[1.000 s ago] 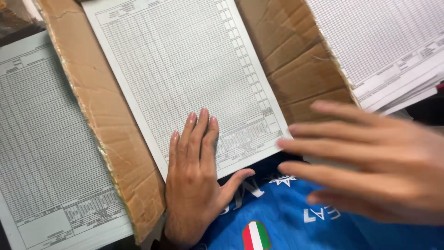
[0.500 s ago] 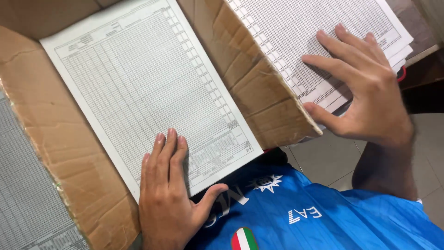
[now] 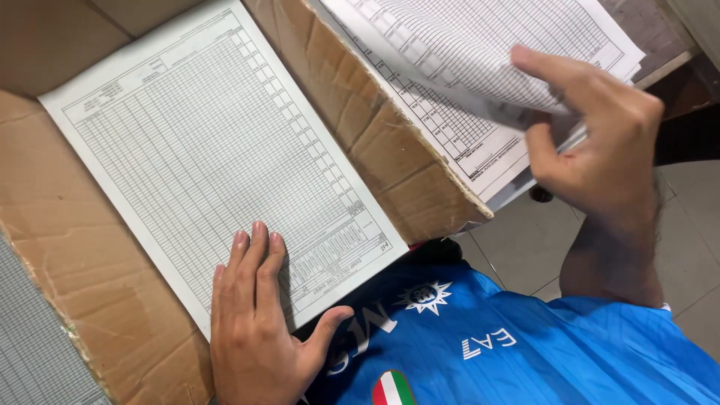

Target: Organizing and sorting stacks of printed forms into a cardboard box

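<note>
My left hand [image 3: 259, 322] lies flat, fingers together, on the near corner of a white sheet [image 3: 210, 157] printed with a ruled table, which rests on a sheet of brown cardboard [image 3: 90, 277]. Over to the right, my right hand [image 3: 600, 142] pinches the curled top sheet [image 3: 465, 60] of a stack of the same ruled forms [image 3: 480, 142] and lifts it off the pile. The stack's lower sheets show under the raised one.
A second ruled sheet [image 3: 37, 360] shows at the left edge beyond the cardboard. My blue shirt [image 3: 495, 345] fills the bottom right. Grey floor tiles [image 3: 525, 240] show beyond the cardboard's torn right edge [image 3: 420, 172].
My right hand moved from the air onto the right stack, then pinched its top sheet and lifted it into a curl. My left hand stayed pressed on the central sheet.
</note>
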